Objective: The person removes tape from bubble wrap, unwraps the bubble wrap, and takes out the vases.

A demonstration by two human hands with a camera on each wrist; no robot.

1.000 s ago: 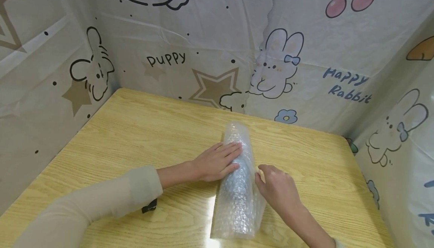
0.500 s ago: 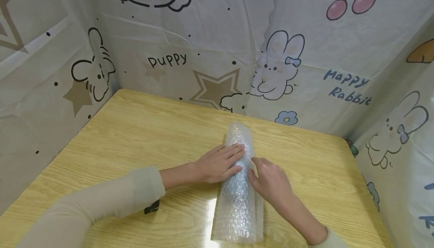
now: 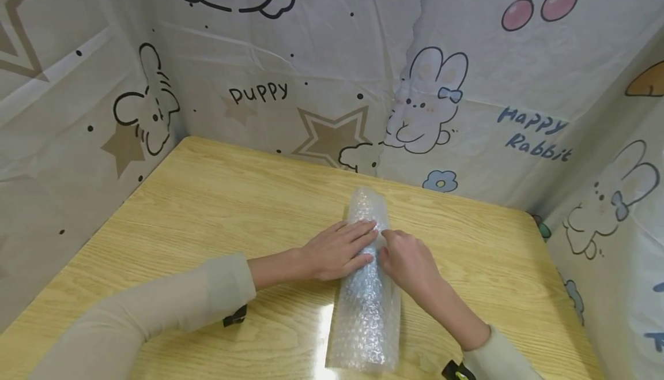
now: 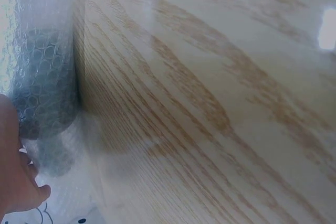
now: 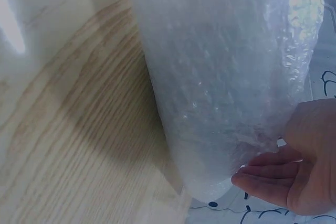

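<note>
A long roll of clear bubble wrap (image 3: 365, 322) lies lengthwise on the wooden table. My left hand (image 3: 337, 250) rests across its upper half with the fingers straight. From the other side my right hand (image 3: 410, 262) pinches the wrap's loose edge between thumb and curled fingers, close to the left fingertips. In the right wrist view the wrap (image 5: 220, 77) puckers where the right fingers (image 5: 268, 174) grip it. Through the plastic in the left wrist view shows a dark blue-green, rounded object (image 4: 47, 87); its kind is blurred by the bubbles.
A pale printed cloth (image 3: 332, 51) with cartoon animals hangs behind and at both sides of the table (image 3: 233, 207). Small black pieces show under both sleeves, one a black block (image 3: 235, 316) at the left forearm.
My right hand has moved left and away from me, bringing the wrap's loose edge over onto the roll. The left hand has stayed pressed on the roll.
</note>
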